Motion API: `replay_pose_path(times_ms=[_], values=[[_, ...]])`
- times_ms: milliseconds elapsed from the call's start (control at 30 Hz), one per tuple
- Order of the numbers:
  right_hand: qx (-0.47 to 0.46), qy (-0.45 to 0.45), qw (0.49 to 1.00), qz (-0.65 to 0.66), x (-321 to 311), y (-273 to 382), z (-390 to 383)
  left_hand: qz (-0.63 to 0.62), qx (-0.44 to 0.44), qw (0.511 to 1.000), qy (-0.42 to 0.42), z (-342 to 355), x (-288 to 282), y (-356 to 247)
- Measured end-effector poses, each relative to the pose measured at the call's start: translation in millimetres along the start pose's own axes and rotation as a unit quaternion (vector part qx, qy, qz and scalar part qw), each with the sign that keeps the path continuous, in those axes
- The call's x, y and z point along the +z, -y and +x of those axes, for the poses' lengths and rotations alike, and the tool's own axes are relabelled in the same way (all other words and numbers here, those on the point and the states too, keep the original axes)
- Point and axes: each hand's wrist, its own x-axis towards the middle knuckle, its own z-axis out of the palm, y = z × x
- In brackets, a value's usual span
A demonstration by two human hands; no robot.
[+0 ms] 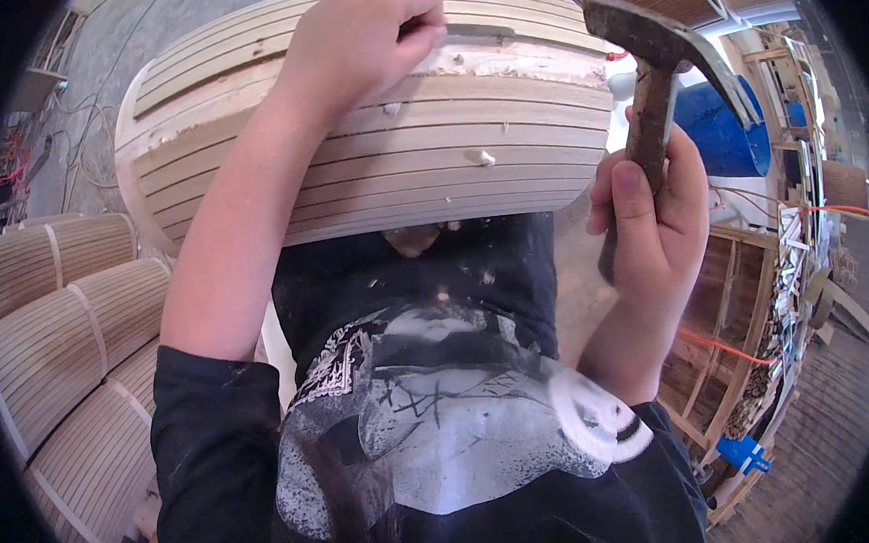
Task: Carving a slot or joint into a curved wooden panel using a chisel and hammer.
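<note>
Across my lap lies a large barrel-shaped piece (371,181) faced with narrow pale wooden slats. Along its upper side runs a rough band with whitish glue-like residue (531,58), and small chips lie on the slats. My left hand (369,44) rests over this band with its fingers curled closed; what they hold, if anything, is hidden. A dark narrow strip (481,31) shows just right of those fingers, perhaps a blade or a gap. My right hand (652,201) grips a hammer (654,112) by its handle, head up, beside the piece's right end.
More slatted curved pieces (54,331) with pale bands are stacked at the left. To the right stand a blue bucket (727,133) and a wooden frame (721,306) with scrap strips. An orange cord (728,347) runs there. Cables (84,142) lie on the floor at far left.
</note>
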Motion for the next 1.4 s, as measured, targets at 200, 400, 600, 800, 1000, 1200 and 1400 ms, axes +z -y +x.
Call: replay_pose_path(times_ms=[200,400,600,800,1000,1200,1400], values=[[-0.226,-0.085,0.97,0.029,8,2,19,0.006,-0.038,0.999,0.02,4,1,-5],[-0.088,0.031,0.988,-0.127,15,-40,20,0.014,-0.018,1.0,0.005,-1,6,-2],[-0.185,-0.054,0.981,0.012,10,4,19,-0.01,-0.035,0.999,0.016,1,2,-4],[-0.198,-0.078,0.977,0.017,14,-6,19,0.0,-0.041,0.999,0.02,1,5,-9],[-0.062,0.058,0.948,-0.308,27,-43,37,0.004,-0.024,1.0,0.002,5,4,-9],[-0.135,-0.066,0.985,-0.087,21,-24,21,-0.058,0.085,0.992,-0.078,6,5,-2],[0.014,0.029,0.986,-0.162,20,-37,27,0.001,-0.06,0.998,0.015,0,4,-7]])
